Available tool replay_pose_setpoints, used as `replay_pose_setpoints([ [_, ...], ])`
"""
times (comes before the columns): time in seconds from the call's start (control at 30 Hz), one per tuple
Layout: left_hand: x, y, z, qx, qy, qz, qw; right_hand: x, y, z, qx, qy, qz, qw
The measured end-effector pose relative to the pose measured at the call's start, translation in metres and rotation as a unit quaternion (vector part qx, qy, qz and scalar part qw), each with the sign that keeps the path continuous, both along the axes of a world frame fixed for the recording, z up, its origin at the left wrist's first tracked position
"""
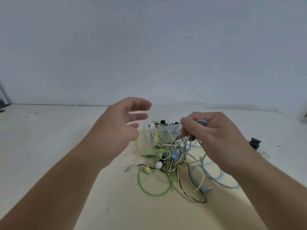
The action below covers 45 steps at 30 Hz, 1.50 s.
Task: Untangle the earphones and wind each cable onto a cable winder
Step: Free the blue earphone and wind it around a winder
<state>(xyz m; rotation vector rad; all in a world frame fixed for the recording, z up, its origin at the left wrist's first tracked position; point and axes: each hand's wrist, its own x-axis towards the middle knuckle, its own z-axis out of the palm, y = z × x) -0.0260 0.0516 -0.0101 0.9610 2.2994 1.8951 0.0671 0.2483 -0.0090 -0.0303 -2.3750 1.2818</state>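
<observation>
Head view: the right hand (214,135) pinches a blue cable (216,180) rising from the earphone tangle (167,156), which lies mid-table (66,138) toward the far edge. The left hand (119,128) hovers spread, holding nothing. Pulling one-handed would likely cinch the knot (174,145) and drag everything.

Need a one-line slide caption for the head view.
Right hand pinches a blue cable above the earphone tangle; left hand hovers open beside it.

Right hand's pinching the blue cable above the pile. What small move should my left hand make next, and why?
Probably lower the open left hand onto the knot to pin it: the blue cable pinched by the right hand runs down into that knot, so pulling alone may tighten it.
</observation>
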Motion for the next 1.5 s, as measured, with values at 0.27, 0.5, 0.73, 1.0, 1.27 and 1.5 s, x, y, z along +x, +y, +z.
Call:
replay_pose_setpoints([
  [0.27, 0.018, 0.01, 0.001, -0.093, 0.077, -0.028, 0.992, -0.002, -0.004, 0.0, -0.134, 0.044, 0.088, 0.986],
  [0.5, 0.011, 0.01, -0.001, -0.058, 0.054, -0.03, 0.996, -0.005, 0.002, 0.002, -0.223, -0.002, -0.011, 0.975],
  [0.73, 0.007, 0.012, -0.001, -0.014, -0.001, 0.065, 0.998, -0.008, 0.006, 0.001, -0.235, 0.016, -0.081, 0.969],
  [1.0, 0.01, 0.014, -0.011, -0.1, 0.012, -0.052, 0.993, -0.001, -0.002, -0.001, -0.177, -0.023, 0.129, 0.975],
  [1.27, 0.007, 0.007, -0.003, -0.051, -0.039, -0.081, 0.995, -0.013, 0.011, 0.007, -0.461, 0.028, -0.03, 0.887],
  [1.5, 0.012, 0.013, -0.01, -0.072, -0.03, -0.091, 0.993, -0.003, -0.002, 0.012, -0.482, 0.023, 0.08, 0.872],
])
